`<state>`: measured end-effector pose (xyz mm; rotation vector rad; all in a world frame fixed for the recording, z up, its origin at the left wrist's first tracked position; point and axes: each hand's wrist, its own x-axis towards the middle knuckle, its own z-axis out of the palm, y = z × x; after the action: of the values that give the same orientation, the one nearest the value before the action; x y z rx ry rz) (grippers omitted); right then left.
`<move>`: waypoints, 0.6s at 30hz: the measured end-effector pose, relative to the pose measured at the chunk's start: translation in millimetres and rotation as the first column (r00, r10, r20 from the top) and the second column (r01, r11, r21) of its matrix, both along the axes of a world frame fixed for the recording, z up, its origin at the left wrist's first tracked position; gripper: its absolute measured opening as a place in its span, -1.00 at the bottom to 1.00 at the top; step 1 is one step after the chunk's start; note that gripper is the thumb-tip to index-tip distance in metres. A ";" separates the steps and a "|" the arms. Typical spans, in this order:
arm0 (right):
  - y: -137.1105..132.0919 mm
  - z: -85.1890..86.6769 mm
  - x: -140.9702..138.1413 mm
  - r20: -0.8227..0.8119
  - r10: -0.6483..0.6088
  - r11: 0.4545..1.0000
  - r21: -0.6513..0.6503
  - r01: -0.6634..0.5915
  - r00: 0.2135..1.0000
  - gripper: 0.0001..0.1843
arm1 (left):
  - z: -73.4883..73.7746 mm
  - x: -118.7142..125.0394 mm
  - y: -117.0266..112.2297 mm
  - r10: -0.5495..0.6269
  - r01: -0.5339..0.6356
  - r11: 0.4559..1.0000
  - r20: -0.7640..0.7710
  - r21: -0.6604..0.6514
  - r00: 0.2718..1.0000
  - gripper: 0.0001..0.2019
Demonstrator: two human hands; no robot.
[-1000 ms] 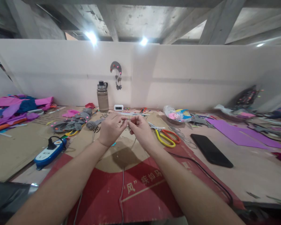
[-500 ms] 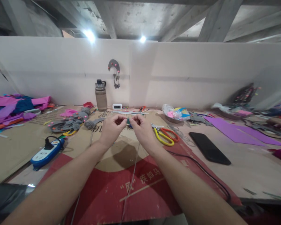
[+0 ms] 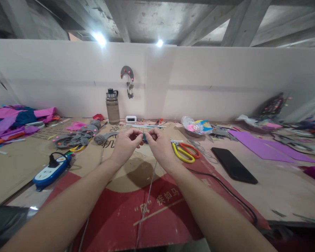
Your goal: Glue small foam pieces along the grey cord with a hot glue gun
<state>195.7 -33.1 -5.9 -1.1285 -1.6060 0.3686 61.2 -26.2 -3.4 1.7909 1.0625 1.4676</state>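
Note:
My left hand (image 3: 126, 142) and my right hand (image 3: 159, 144) meet above the cardboard, thumbs and forefingers pinched together. Between the fingertips shows a small dark green piece (image 3: 144, 137), too small and covered to name. Both hands are closed on it. A thin pale cord (image 3: 149, 192) runs from under my right hand down over the red part of the cardboard sheet (image 3: 115, 213). Just right of my right hand lie scissors (image 3: 184, 154) with yellow and orange handles. A ball of grey yarn (image 3: 98, 139) sits left of my left hand.
Around the cardboard are a power strip (image 3: 51, 171), a black phone (image 3: 233, 165) and a dark cable (image 3: 225, 185). Behind stand a water bottle (image 3: 112, 109) and a small digital clock (image 3: 131, 119). Purple sheets (image 3: 259, 145) lie right, felt scraps (image 3: 15, 120) left, a filled bowl (image 3: 196, 127) at back.
My left fingers have shifted slightly around the small green piece, with lower fingertips now showing. Another person's hand at the right edge has gone out of view.

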 end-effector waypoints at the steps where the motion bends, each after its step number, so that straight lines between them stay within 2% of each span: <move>1: -0.7 0.6 0.2 0.016 -0.013 1.000 0.010 0.012 1.000 -0.82 | 0.2 -0.3 -0.3 -0.004 0.004 1.000 -0.013 -0.001 1.000 -0.83; 7: -3.9 2.0 1.7 0.118 -0.082 0.993 0.095 0.071 0.990 -0.85 | 1.0 -1.1 -1.9 -0.018 0.019 1.000 -0.054 0.002 0.998 -0.83; 18: -5.3 -0.3 4.0 0.246 -0.139 0.974 0.207 0.088 0.959 -0.85 | 1.6 -0.7 -2.2 -0.033 0.034 0.999 -0.067 0.012 0.997 -0.82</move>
<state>199.7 -38.4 -6.3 -1.1465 -1.7512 -0.0149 60.5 -28.4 -1.9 1.8695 1.0525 1.4073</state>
